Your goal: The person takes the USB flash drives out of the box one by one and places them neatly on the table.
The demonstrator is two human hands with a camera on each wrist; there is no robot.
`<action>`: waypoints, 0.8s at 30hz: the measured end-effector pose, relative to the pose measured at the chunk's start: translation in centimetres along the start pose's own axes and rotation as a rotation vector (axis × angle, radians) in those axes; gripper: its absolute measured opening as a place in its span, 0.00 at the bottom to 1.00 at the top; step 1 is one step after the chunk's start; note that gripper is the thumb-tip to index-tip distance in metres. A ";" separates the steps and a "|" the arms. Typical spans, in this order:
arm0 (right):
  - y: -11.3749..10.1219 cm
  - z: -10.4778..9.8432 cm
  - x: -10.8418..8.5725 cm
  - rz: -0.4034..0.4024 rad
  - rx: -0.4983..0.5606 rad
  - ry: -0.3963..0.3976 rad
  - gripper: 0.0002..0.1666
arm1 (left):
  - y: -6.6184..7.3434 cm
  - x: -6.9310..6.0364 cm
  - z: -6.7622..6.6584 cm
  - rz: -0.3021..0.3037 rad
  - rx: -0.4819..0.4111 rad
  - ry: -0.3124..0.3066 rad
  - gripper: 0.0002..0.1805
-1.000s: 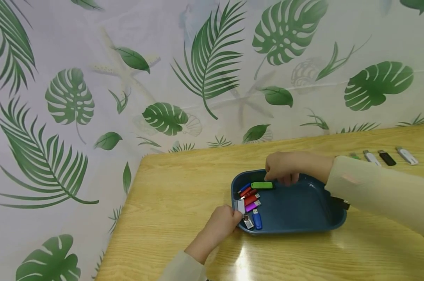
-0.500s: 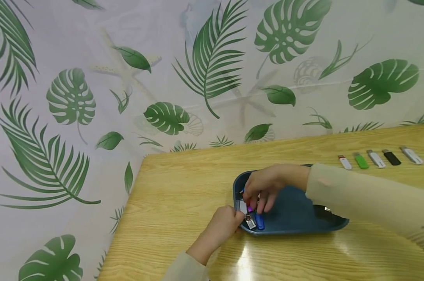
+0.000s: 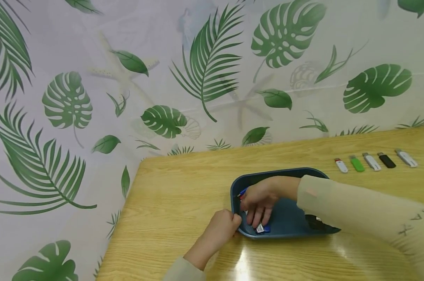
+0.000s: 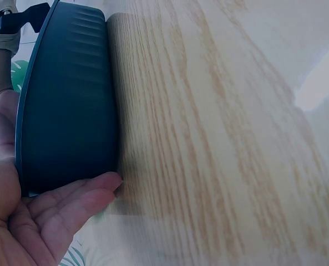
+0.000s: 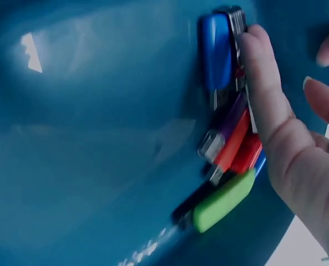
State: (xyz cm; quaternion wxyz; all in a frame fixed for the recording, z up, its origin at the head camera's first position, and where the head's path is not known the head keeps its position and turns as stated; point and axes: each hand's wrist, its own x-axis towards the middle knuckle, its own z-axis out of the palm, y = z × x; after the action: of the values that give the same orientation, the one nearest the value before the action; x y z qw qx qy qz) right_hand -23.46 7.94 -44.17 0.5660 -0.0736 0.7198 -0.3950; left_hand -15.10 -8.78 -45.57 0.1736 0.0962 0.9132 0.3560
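Observation:
My left hand (image 3: 217,228) grips the near left corner of a dark blue plastic tray (image 3: 290,212), thumb at the rim and fingers against the outer wall in the left wrist view. Inside the tray my right hand (image 3: 261,201) reaches down at the left end, fingers nearly straight. In the right wrist view these fingers touch the edge of a cluster of USB sticks. That cluster includes a blue USB stick (image 5: 217,51), a purple USB stick (image 5: 229,119), a red USB stick (image 5: 247,152) and a light green USB stick (image 5: 224,202). In the head view the right hand hides most of them.
Beyond the tray's right end, a row of several USB sticks lies on the wooden table (image 3: 177,195), among them a green USB stick (image 3: 357,163) and a black USB stick (image 3: 387,160). A leaf-patterned cloth (image 3: 219,78) hangs behind and to the left.
My right hand has moved from the tray's far side to its left end, over the USB sticks. The blue and silver sticks near the front have shifted right. My left hand stays at the corner.

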 end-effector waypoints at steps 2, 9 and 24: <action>0.4 -0.9 -0.5 0.003 -0.054 0.003 0.17 | 0.1 0.0 0.0 -0.007 0.002 -0.008 0.18; 1.8 -3.8 -3.0 0.028 -0.318 0.110 0.15 | 0.1 0.1 0.1 -0.010 0.009 -0.018 0.21; -0.3 -2.9 -3.0 -0.411 -0.953 0.441 0.10 | -0.3 0.1 0.0 -0.003 0.026 -0.017 0.21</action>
State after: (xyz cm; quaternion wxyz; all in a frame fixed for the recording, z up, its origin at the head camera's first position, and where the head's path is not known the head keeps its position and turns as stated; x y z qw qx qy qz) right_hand -25.04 10.75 -41.58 0.2177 -0.3754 0.8908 -0.1345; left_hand -15.23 -8.94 -45.82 0.1807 0.1002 0.9163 0.3431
